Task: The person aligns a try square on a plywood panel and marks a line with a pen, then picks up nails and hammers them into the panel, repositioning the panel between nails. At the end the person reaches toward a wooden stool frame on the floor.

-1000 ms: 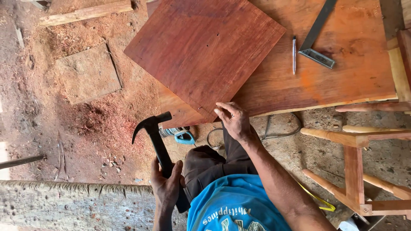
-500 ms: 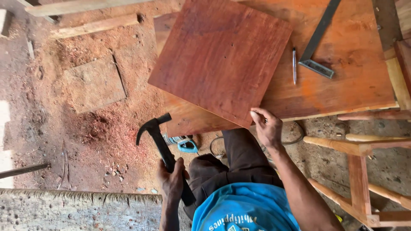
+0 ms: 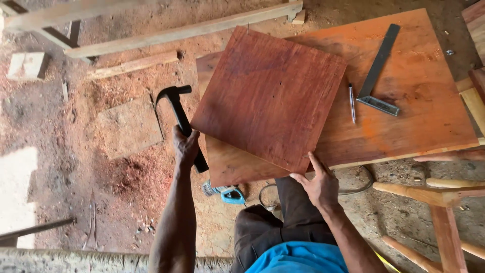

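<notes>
My left hand (image 3: 185, 146) grips the black handle of a claw hammer (image 3: 178, 112), raised beside the left edge of the boards with its head pointing up and left. My right hand (image 3: 318, 186) rests with spread fingers on the near corner of a square reddish-brown wooden panel (image 3: 268, 96). That panel lies turned at an angle on top of a larger orange-brown board (image 3: 414, 101).
A metal try square (image 3: 380, 71) and a pen (image 3: 351, 102) lie on the larger board. Wooden chair parts (image 3: 444, 202) stand at the right. Loose planks (image 3: 182, 31) and sawdust cover the ground at the left. A blue power tool (image 3: 225, 193) sits below the board edge.
The left hand has lifted the hammer up from near my lap to beside the panel. The right hand stays at the panel's near corner, fingers now spread on it.
</notes>
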